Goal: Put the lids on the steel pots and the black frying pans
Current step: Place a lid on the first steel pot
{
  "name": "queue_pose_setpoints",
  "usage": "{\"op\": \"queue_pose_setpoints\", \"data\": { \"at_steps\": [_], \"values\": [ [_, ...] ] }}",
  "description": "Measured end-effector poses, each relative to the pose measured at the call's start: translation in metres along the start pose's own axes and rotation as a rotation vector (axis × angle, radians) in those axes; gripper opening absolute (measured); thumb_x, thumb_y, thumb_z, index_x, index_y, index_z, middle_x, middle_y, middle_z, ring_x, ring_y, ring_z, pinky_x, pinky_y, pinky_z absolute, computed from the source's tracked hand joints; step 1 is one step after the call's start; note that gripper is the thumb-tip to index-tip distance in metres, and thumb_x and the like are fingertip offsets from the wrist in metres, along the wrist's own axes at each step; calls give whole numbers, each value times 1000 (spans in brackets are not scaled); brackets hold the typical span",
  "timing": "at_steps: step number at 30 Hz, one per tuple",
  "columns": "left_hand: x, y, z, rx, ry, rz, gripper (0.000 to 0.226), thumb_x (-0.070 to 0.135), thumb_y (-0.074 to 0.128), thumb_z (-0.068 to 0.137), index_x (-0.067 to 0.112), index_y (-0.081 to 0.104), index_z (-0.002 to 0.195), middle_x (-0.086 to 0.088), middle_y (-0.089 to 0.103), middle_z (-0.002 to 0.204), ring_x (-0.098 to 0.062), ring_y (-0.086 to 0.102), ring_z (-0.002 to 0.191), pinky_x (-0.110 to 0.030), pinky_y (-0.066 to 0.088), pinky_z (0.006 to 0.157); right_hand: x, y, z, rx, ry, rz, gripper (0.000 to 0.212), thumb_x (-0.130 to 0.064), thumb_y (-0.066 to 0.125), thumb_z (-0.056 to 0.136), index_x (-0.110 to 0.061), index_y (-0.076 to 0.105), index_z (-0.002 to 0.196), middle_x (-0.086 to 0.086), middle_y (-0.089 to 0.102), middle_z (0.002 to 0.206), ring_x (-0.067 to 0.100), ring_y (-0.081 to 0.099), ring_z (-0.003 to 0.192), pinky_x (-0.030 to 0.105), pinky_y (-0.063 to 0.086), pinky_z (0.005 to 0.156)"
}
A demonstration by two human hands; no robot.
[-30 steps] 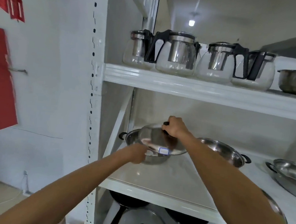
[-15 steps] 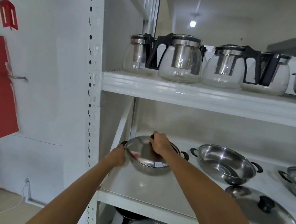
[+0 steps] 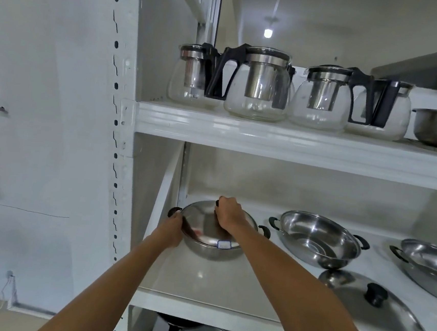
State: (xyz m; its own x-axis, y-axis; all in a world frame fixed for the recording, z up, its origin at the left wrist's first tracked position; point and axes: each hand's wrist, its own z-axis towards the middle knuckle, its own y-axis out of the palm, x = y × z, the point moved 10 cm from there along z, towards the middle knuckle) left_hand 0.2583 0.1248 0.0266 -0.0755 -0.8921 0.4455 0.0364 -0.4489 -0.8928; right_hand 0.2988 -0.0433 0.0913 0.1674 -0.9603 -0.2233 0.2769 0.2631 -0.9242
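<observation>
Head view: lid (image 3: 201, 223) covers leftmost pot (image 3: 213, 251); neighbouring pot (image 3: 317, 240) uncovered.

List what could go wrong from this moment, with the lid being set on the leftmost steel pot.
1. The lid looks slightly tilted on the leftmost pot; released now, it could seat crooked or slide off.
2. The left hand grips the pot's rim beside its handle; its fingers could get pinched as the lid settles.
3. The loose lid lies near the shelf's front edge, close to the right forearm; pulling the right hand back could knock it off.
</observation>
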Motion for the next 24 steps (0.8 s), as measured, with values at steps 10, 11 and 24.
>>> {"op": "queue_pose_setpoints", "data": {
  "at_steps": [10,11,24],
  "values": [
    [17,-2,6,58,76,11,35,5,51,90,7,54,125,-11,57,130,-27,61,112,-34,51,95,-8,13,-18,32,74,-63,61,3,63,85,1,34,138,22,45,125,33,56,104,36,51,86],
    [21,-3,8,84,83,27,36,9,54,90,10,55,126,-9,57,132,-26,60,113,-36,51,96,-6,12,-17,8,66,-7,60,-3,64,87,-1,32,138,22,44,126,34,56,107,38,51,88],
    [226,33,-6,219,446,209,72,8,53,89,10,27,156,-8,27,163,-24,33,148,-37,35,115,253,-117,-109,-133,361,-211,28,-22,55,94,-11,61,118,8,67,104,28,64,95,34,52,79]
  ]
}}
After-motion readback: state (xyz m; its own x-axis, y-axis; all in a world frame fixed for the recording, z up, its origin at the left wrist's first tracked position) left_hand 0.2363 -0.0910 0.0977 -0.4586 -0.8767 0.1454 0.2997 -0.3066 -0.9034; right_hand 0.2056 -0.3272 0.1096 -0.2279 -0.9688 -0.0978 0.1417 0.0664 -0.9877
